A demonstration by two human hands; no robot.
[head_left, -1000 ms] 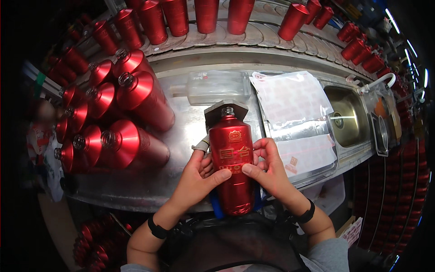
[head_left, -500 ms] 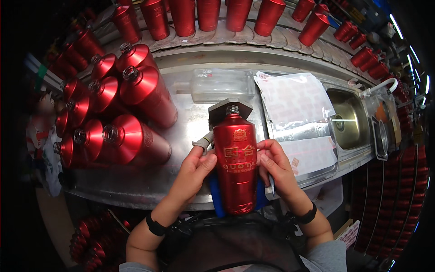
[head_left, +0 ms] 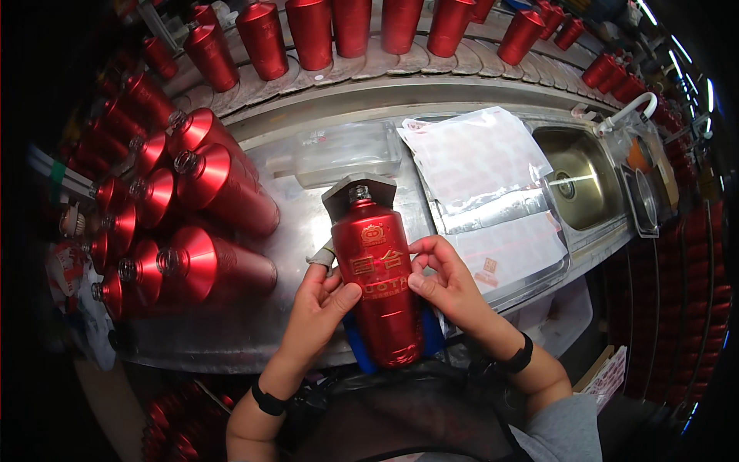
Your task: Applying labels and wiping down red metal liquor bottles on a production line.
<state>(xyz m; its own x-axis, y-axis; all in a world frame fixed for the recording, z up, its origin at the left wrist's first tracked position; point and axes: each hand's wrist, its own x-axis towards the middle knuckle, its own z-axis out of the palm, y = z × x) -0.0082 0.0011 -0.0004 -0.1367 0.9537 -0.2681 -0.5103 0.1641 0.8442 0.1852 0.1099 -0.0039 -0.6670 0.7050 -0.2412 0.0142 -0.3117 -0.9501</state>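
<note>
A shiny red bottle (head_left: 379, 308) with gold markings and an uncapped clear glass neck leans back in a cradle with a dark angular head piece (head_left: 336, 202) and blue sides (head_left: 359, 339). My left hand (head_left: 319, 306) holds its left side, thumb against the red surface; one finger wears a pale wrap (head_left: 321, 258). On the right side, the thumb and forefinger of my right hand (head_left: 448, 279) touch the bottle beside the gold lettering. The other fingers of that hand are curled and partly hidden.
Several red bottles (head_left: 231, 189) crowd the left of the metal bench (head_left: 200, 339). Behind runs a slatted conveyor (head_left: 362, 69) carrying red bottles. A clear bottle-shaped block (head_left: 346, 152), printed sheets (head_left: 481, 165), a sink (head_left: 573, 208) and a white tap (head_left: 627, 112) lie beyond and right.
My view has swung, so the bench, bottle and hands sit further left in the picture. My right thumb has come onto the bottle's front by the lettering. The conveyor has advanced rightward.
</note>
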